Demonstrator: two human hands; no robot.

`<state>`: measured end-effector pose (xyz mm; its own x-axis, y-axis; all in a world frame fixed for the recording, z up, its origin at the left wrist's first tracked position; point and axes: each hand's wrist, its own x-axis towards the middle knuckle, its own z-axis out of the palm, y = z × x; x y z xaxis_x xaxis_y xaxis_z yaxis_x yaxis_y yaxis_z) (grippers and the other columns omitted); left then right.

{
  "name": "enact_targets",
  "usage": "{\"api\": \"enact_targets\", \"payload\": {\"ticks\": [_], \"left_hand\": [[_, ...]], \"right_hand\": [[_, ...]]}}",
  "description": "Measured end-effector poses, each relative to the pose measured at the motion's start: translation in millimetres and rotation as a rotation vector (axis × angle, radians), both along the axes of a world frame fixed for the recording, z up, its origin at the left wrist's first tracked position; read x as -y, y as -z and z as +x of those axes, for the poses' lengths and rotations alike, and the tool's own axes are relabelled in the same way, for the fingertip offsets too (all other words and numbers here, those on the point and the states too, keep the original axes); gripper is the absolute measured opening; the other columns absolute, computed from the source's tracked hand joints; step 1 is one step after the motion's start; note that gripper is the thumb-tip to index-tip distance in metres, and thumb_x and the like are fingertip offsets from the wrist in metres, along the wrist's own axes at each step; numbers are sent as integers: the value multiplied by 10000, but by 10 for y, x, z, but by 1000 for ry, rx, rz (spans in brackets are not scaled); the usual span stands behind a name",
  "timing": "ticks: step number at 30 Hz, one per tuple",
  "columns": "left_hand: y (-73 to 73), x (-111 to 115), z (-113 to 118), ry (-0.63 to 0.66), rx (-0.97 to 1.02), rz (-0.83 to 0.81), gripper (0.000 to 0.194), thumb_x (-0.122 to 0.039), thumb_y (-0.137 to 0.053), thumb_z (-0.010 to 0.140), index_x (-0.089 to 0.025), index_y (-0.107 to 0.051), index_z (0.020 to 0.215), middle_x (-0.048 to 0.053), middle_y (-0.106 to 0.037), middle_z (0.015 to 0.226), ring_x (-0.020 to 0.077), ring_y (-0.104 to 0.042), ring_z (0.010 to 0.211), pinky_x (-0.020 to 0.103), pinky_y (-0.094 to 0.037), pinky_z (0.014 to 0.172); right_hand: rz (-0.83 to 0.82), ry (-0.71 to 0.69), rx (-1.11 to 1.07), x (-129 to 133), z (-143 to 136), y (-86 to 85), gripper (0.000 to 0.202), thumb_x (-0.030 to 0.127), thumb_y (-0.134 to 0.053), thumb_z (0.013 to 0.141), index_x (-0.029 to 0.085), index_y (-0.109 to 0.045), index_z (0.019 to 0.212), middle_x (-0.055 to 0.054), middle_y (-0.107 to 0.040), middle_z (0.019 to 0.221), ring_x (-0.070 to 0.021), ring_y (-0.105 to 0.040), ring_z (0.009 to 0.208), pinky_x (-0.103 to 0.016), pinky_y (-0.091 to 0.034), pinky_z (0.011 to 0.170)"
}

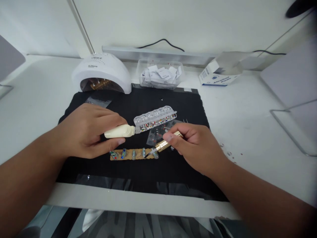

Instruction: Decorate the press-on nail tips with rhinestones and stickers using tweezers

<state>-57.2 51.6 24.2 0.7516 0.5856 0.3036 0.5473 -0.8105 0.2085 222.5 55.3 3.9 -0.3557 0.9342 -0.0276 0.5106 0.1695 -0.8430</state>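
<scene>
My left hand [96, 129] grips a cream nail polish bottle [120, 131] lying sideways, its neck pointing right. Between the thumb and fingers of my right hand [190, 142] is a gold-capped polish brush [165, 144]; its dark tip slants down to the left, over a tan strip [128, 155]. Along this strip sit several press-on nails [134, 154], greyish and shiny. Those at the left end carry coloured gems. Behind the bottle an open clear rhinestone case [156, 119] shows white stones in its lid side and multicoloured ones in front.
A white nail lamp [101, 71] stands at the back left of the black mat [138, 175]. Beside it is a clear tub [160, 74] of white packets. An opened box [220, 72] stands at back right. A clear plastic sheet [153, 134] lies near my right hand.
</scene>
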Motion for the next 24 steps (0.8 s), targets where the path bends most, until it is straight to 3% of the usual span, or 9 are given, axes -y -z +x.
{"api": "enact_targets", "payload": {"ticks": [18,24], "left_hand": [[5,-4,-4,0,-4,32,167,-337,-565,945,-183,-614,989,11,-682,751,143,-591,581,279,-384,533],[11,-19,3,-3,-8,42,166,-337,-563,945,-184,-615,986,4,-673,736,135,-579,574,268,-375,532]], "right_hand": [[-37,16,22,13,18,-18,350,453,-636,849,208,-609,600,53,-453,447,-88,-399,417,-247,-293,429],[-125,47,-131,-26,75,41,347,470,-653,840,217,-621,604,55,-430,441,-98,-416,435,-247,-325,432]]}}
